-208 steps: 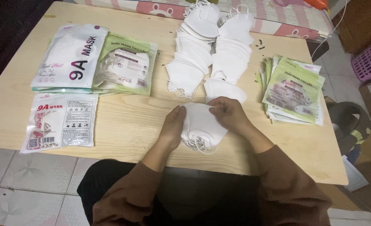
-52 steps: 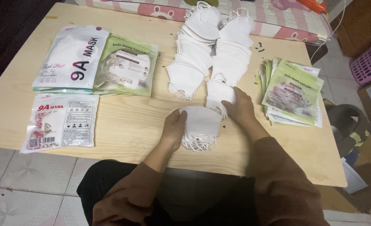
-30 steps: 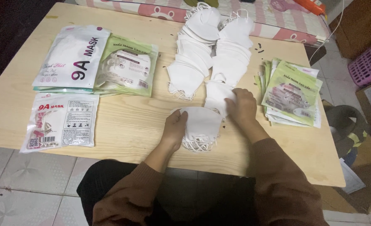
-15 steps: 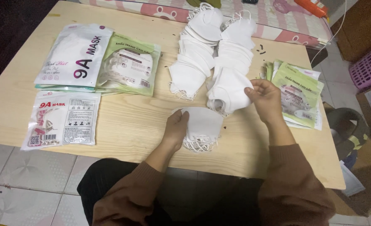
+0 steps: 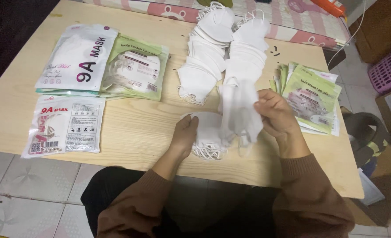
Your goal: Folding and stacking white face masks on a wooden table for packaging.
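Note:
My left hand (image 5: 186,135) rests on a small stack of white face masks (image 5: 209,132) near the front edge of the wooden table (image 5: 129,128), its fingers on the stack's left side. My right hand (image 5: 277,115) holds a white mask (image 5: 239,110) lifted just above and to the right of that stack. The mask hangs down from my fingers, its ear loops dangling. Behind them lie two long rows of stacked white masks (image 5: 224,50).
Sealed mask packets lie at the left: a white one (image 5: 78,57), a green one (image 5: 134,72) and a clear one (image 5: 65,125). Several green packets (image 5: 312,97) are piled at the right. A pink basket (image 5: 389,66) and a cardboard box stand on the floor at right.
My right hand left the small stack, reached to the near end of the rows and lifted one white mask off them. My left hand stayed on the stack.

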